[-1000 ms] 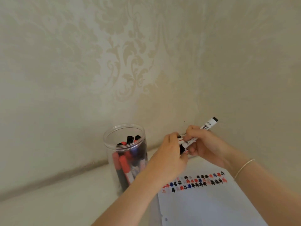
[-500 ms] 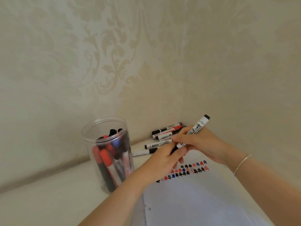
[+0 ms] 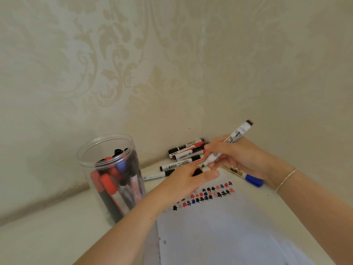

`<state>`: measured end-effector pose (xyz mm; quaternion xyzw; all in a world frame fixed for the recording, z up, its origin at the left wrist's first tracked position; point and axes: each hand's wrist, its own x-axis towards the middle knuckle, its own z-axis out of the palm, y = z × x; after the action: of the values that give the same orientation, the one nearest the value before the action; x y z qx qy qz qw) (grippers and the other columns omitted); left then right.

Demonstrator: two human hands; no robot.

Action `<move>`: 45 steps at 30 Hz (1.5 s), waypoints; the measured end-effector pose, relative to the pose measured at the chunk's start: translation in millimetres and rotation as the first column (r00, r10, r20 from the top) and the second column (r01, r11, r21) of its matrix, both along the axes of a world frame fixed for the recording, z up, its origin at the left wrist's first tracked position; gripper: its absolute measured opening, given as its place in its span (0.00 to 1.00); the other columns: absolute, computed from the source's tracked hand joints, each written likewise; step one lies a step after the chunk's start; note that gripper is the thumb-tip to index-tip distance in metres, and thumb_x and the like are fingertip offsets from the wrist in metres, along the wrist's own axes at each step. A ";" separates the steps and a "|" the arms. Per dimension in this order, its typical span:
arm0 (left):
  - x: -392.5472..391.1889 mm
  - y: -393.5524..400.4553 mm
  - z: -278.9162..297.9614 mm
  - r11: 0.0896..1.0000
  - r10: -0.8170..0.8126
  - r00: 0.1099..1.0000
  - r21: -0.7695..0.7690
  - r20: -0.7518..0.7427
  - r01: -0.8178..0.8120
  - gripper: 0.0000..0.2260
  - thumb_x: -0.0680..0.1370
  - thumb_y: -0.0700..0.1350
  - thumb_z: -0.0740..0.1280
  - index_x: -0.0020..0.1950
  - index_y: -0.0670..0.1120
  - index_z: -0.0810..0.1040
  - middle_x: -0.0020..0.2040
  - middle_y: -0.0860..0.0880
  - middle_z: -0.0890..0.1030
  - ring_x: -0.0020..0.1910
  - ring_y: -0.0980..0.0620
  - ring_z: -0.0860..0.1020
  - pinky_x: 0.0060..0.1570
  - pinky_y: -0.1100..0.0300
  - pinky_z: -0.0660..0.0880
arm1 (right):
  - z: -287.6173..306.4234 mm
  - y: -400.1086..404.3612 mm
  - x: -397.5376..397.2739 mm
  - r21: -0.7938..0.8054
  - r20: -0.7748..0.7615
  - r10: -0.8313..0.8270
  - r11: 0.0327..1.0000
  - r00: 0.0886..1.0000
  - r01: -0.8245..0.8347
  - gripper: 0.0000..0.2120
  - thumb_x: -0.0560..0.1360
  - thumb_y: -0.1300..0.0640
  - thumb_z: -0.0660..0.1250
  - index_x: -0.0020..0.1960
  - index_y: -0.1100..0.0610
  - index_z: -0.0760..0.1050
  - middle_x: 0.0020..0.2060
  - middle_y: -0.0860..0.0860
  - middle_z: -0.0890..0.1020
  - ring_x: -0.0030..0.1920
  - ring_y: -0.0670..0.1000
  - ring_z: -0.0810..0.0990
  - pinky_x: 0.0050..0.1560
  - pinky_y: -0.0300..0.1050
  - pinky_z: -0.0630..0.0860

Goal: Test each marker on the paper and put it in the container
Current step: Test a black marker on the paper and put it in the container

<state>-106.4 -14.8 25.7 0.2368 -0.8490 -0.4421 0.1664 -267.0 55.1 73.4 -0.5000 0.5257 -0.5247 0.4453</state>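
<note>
My right hand (image 3: 238, 155) grips a white marker (image 3: 236, 135) with a black end, tilted, its bare tip pointing down-left. Just below that tip my left hand (image 3: 189, 181) holds the marker's black cap (image 3: 197, 171) in its fingers. Both hands hover over the top edge of the white paper (image 3: 219, 230), which carries rows of black, red and blue test marks (image 3: 206, 196). The clear plastic container (image 3: 112, 176) stands to the left with several red, black and blue markers inside.
A pile of several capped markers (image 3: 188, 151) lies in the wall corner behind my hands. One blue-capped marker (image 3: 248, 177) lies at the paper's upper right, under my right wrist. Patterned walls close in behind and on the right.
The cap has come off the marker and sits in my left hand. The view has dropped, bringing the marker pile and the blue-capped marker into sight.
</note>
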 end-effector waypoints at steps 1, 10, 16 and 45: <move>0.9 -2.7 -2.8 0.999 0.016 0.998 -0.039 0.054 -0.014 0.24 0.69 0.69 0.64 0.33 0.48 0.66 0.26 0.55 0.64 0.25 0.56 0.61 0.30 0.60 0.60 | -1.8 0.9 -6.1 -0.030 0.073 -0.098 0.994 0.992 0.101 0.10 0.73 0.62 0.68 0.44 0.70 0.79 0.40 0.65 0.82 0.36 0.58 0.82 0.36 0.42 0.80; -32.6 5.5 -39.4 0.976 0.025 0.992 -0.217 0.125 0.002 0.22 0.71 0.56 0.73 0.62 0.53 0.74 0.54 0.57 0.76 0.51 0.59 0.74 0.50 0.70 0.70 | -73.7 9.7 -34.3 0.141 0.008 -0.606 0.789 0.796 0.598 0.06 0.72 0.68 0.68 0.39 0.63 0.72 0.33 0.63 0.77 0.21 0.48 0.73 0.23 0.38 0.72; -41.2 5.5 -56.6 0.936 -0.002 0.992 -0.350 0.129 0.048 0.33 0.65 0.65 0.74 0.67 0.55 0.72 0.55 0.58 0.77 0.52 0.59 0.74 0.57 0.61 0.73 | -92.6 4.2 -33.0 0.044 0.012 -0.709 0.705 0.705 0.708 0.11 0.69 0.70 0.62 0.31 0.62 0.67 0.24 0.58 0.72 0.17 0.48 0.67 0.20 0.36 0.63; -42.9 7.8 -54.5 0.919 0.014 0.982 -0.389 0.186 0.061 0.34 0.67 0.64 0.73 0.69 0.56 0.69 0.65 0.61 0.73 0.65 0.64 0.67 0.72 0.65 0.47 | -104.6 -2.1 -31.3 -0.088 -0.318 -0.674 0.721 0.667 0.687 0.18 0.68 0.69 0.65 0.27 0.57 0.60 0.22 0.49 0.64 0.24 0.47 0.61 0.22 0.35 0.59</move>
<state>-149.3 -7.0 -28.7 0.2284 -0.9349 -0.2407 0.1255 -298.3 53.0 -31.2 -0.3390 0.7505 -0.5514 0.1333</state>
